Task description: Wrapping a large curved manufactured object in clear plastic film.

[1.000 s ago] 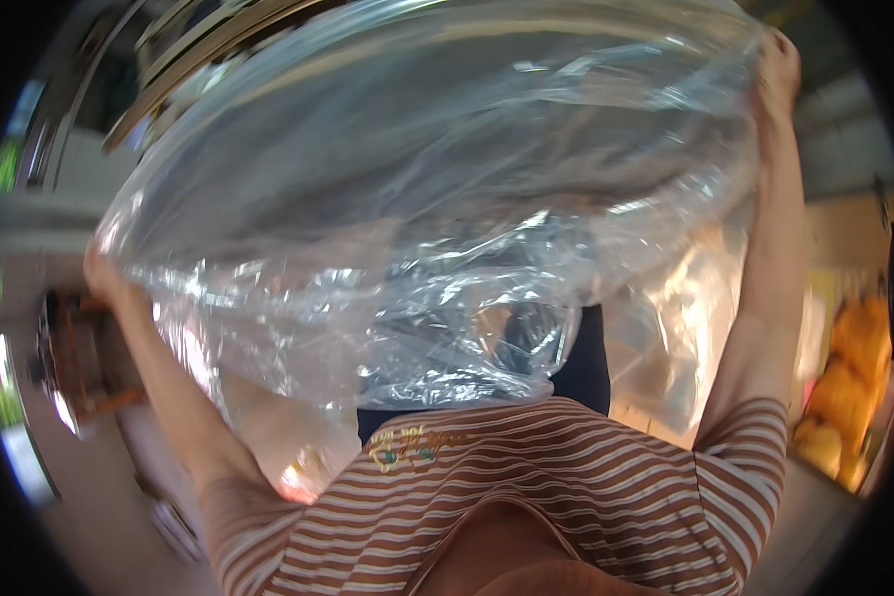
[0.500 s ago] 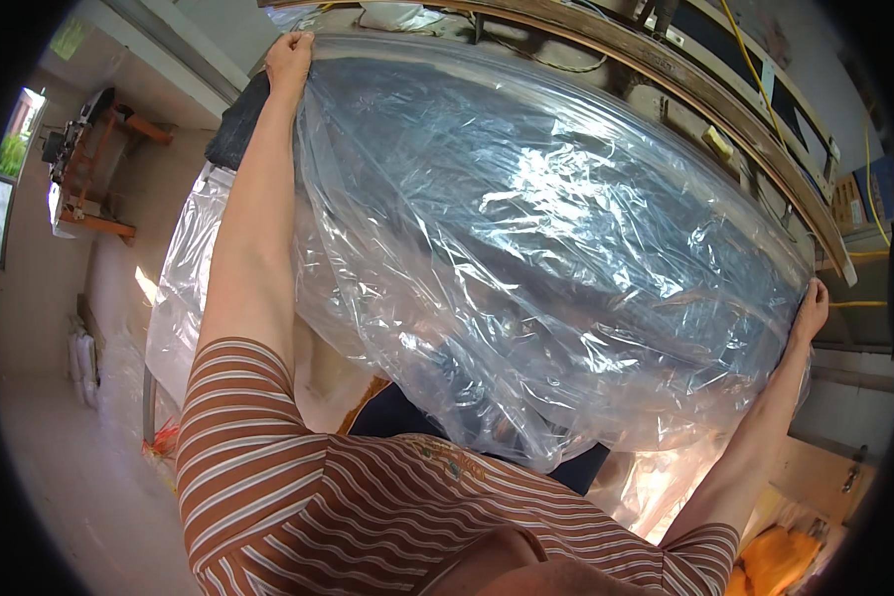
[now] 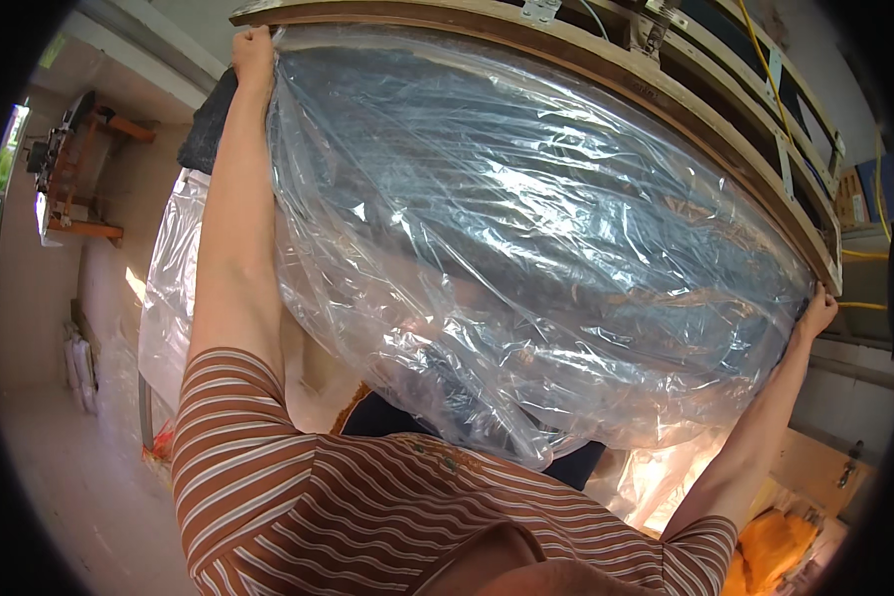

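Between my hands a wide sheet of clear plastic film (image 3: 526, 248) is stretched, wrinkled and shiny, hanging down toward my body. My left hand (image 3: 253, 58) is closed on its far left corner. At the far right my right hand (image 3: 818, 313) grips the other corner, close to the end of a wooden bar (image 3: 626, 84). That long bar runs along the film's far edge and covers it. Dark material shows through the film, with a dark padded piece (image 3: 205, 124) sticking out beside my left wrist.
Behind the bar stands a wooden frame with metal brackets (image 3: 541, 12) and a yellow cable (image 3: 760, 50). More clear film (image 3: 172, 273) hangs left of my arm. An orange rack (image 3: 94, 179) is on the left. Orange material (image 3: 775, 546) lies at lower right.
The wooden bar has come down nearer to the film, hiding the gap behind its far edge. My left hand has shifted slightly left, and the film looks tauter.
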